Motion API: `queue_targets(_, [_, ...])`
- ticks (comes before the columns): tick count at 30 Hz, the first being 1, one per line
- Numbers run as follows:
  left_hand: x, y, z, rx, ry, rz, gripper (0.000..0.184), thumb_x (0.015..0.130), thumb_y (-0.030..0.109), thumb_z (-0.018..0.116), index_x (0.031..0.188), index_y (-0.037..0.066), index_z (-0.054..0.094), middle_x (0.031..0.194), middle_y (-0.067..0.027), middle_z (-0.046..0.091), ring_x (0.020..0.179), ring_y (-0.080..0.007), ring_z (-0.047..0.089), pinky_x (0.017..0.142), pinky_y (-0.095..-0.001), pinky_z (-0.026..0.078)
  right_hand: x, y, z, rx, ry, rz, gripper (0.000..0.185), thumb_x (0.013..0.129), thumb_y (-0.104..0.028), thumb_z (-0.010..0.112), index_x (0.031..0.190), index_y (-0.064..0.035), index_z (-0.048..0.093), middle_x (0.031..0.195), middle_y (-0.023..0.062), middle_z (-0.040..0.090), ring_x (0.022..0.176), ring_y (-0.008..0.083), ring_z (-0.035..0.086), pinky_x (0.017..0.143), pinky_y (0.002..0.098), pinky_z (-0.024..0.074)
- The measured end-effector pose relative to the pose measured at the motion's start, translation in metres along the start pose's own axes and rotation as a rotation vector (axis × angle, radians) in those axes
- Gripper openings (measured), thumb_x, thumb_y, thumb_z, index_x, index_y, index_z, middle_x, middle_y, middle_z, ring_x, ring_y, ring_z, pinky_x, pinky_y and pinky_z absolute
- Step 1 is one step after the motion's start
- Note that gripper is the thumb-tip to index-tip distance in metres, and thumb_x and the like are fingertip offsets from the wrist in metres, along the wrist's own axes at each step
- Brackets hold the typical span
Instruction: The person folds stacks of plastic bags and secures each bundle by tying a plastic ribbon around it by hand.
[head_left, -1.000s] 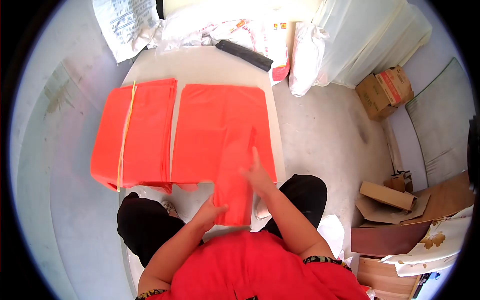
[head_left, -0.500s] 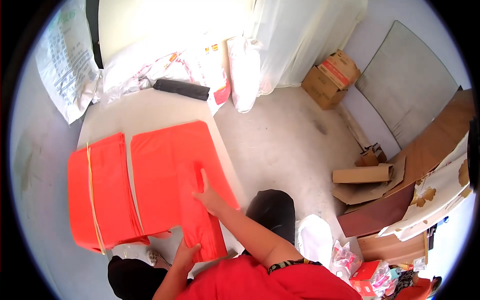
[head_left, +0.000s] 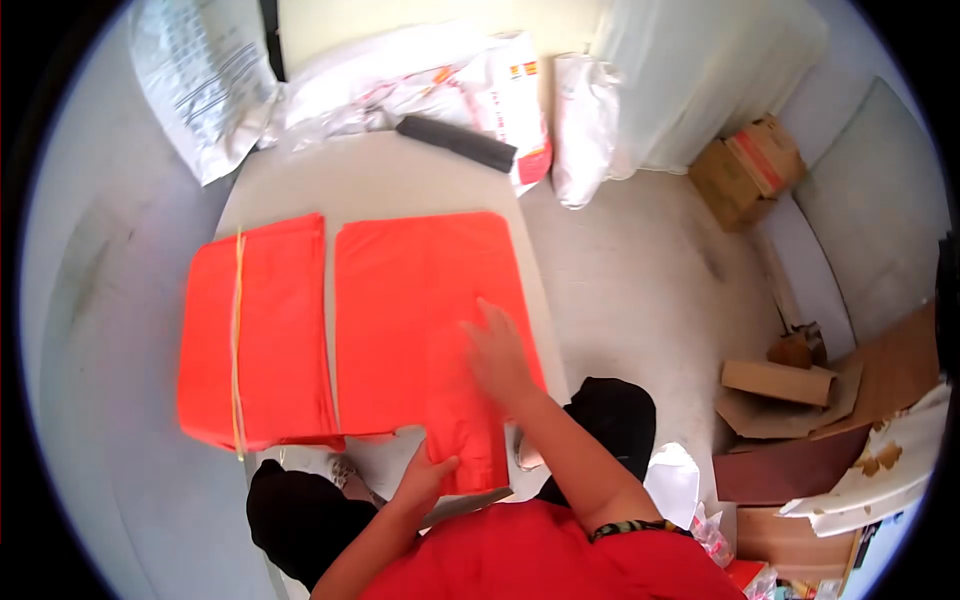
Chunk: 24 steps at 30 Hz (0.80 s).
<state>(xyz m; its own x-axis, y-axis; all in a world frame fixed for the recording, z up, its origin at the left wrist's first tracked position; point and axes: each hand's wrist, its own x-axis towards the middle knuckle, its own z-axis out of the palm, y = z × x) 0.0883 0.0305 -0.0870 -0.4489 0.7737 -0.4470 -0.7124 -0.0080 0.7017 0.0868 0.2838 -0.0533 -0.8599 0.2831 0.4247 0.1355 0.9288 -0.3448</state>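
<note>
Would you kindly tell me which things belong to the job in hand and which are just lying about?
Job:
flat red plastic sheets, held by the left hand
probably yellow-banded red plastic stack

Seemingly idle:
long dark bundle
brown cardboard box
tall white sack

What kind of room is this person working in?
Probably a small packing or sorting workroom, though I can't be sure. A red stack tied with a yellow band lies on a table, white printed sacks crowd its far end, and cardboard boxes sit on the floor.
</note>
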Motion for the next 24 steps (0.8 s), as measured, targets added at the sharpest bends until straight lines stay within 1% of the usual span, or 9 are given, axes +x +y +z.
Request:
queue_targets(2, [-0.001, -0.001, 0.003, -0.051, -0.011, -0.021, 0.054, 0.095, -0.005, 0.060, 0.147, -0.002, 0.043, 0.141, -0.0119, 0.058, 0.127, -0.0231, 0.059, 0.108, -0.0375, 0.049, -0.007, -0.004, -0.001, -0.060, -0.145, -0.165, 0.058, 0.093, -0.023, 0.068, 0.147, -0.0073, 0.053, 0.161, 0.0229, 0.038, 0.147, 0.0432, 0.037, 0.119, 0.0534, 0.0335])
queue_targets(5, [-0.001, -0.001, 0.004, -0.062, -0.007, -0.033, 0.052, 0.097, -0.004, 0.059, 0.146, -0.002, 0.043, 0.141, -0.0114, 0.058, 0.127, -0.0222, 0.059, 0.108, -0.0370, 0.049, -0.011, -0.032, -0.008, -0.042, -0.430, -0.183, 0.063, 0.096, -0.037, 0.065, 0.150, -0.0095, 0.050, 0.166, 0.0174, 0.032, 0.153, 0.0420, 0.029, 0.124, 0.0526, 0.0251])
queue_targets(8, [0.000, -0.004, -0.001, -0.057, -0.033, -0.018, 0.052, 0.098, -0.003, 0.059, 0.147, -0.002, 0.043, 0.140, -0.0110, 0.058, 0.126, -0.0217, 0.059, 0.108, -0.0372, 0.050, -0.016, -0.031, 0.009, -0.062, -0.493, -0.099, 0.068, 0.097, -0.047, 0.061, 0.154, -0.0124, 0.047, 0.170, 0.0157, 0.025, 0.157, 0.0403, 0.018, 0.127, 0.0538, 0.0165])
queue_targets(11, [-0.001, -0.005, -0.004, 0.021, -0.003, -0.068, 0.049, 0.099, 0.000, 0.059, 0.146, -0.003, 0.045, 0.139, -0.0113, 0.059, 0.124, -0.0210, 0.060, 0.107, -0.0371, 0.049, 0.000, -0.025, 0.015, -0.067, -0.523, -0.077, 0.071, 0.098, -0.044, 0.060, 0.156, -0.0090, 0.041, 0.170, 0.0189, 0.022, 0.158, 0.0432, 0.015, 0.127, 0.0573, 0.0159])
queue_targets(14, [-0.002, -0.007, -0.008, 0.046, 0.001, -0.123, 0.047, 0.101, 0.003, 0.059, 0.145, -0.003, 0.047, 0.136, -0.0115, 0.062, 0.120, -0.0206, 0.062, 0.106, -0.0363, 0.050, 0.011, -0.017, 0.022, -0.070, -0.467, -0.048, 0.072, 0.096, -0.046, 0.063, 0.156, -0.0122, 0.043, 0.170, 0.0185, 0.022, 0.157, 0.0445, 0.015, 0.126, 0.0601, 0.0154])
queue_targets(17, [0.003, -0.019, -0.021, 0.147, -0.010, -0.166, 0.044, 0.102, 0.006, 0.059, 0.144, -0.004, 0.050, 0.133, -0.0110, 0.064, 0.118, -0.0206, 0.064, 0.104, -0.0357, 0.050, 0.023, -0.020, 0.020, -0.100, -0.421, -0.015, 0.075, 0.093, -0.050, 0.065, 0.157, -0.0165, 0.044, 0.171, 0.0174, 0.020, 0.157, 0.0468, 0.012, 0.124, 0.0646, 0.0135])
queue_targets(20, [0.001, -0.020, -0.020, 0.183, 0.000, -0.177, 0.041, 0.102, 0.008, 0.059, 0.141, -0.003, 0.052, 0.130, -0.0096, 0.066, 0.116, -0.0191, 0.064, 0.102, -0.0343, 0.050, 0.031, -0.023, 0.026, -0.133, -0.412, 0.046, 0.078, 0.090, -0.054, 0.068, 0.157, -0.0208, 0.044, 0.171, 0.0159, 0.018, 0.156, 0.0488, 0.009, 0.122, 0.0691, 0.0123])
queue_targets(23, [-0.005, -0.012, -0.016, 0.243, -0.004, -0.186, 0.039, 0.102, 0.008, 0.058, 0.140, -0.003, 0.054, 0.129, -0.0088, 0.067, 0.116, -0.0182, 0.064, 0.101, -0.0335, 0.050, 0.039, -0.029, 0.026, -0.219, -0.461, 0.106, 0.082, 0.093, -0.068, 0.057, 0.161, -0.0247, 0.039, 0.174, 0.0110, 0.013, 0.157, 0.0468, 0.004, 0.124, 0.0673, 0.0067])
queue_targets(24, [-0.006, -0.011, -0.015, 0.257, -0.008, -0.182, 0.039, 0.102, 0.008, 0.058, 0.140, -0.002, 0.054, 0.128, -0.0085, 0.067, 0.116, -0.0179, 0.064, 0.101, -0.0332, 0.050, 0.040, -0.030, 0.026, -0.214, -0.462, 0.111, 0.082, 0.093, -0.068, 0.056, 0.161, -0.0247, 0.039, 0.174, 0.0108, 0.013, 0.157, 0.0464, 0.003, 0.124, 0.0675, 0.0064])
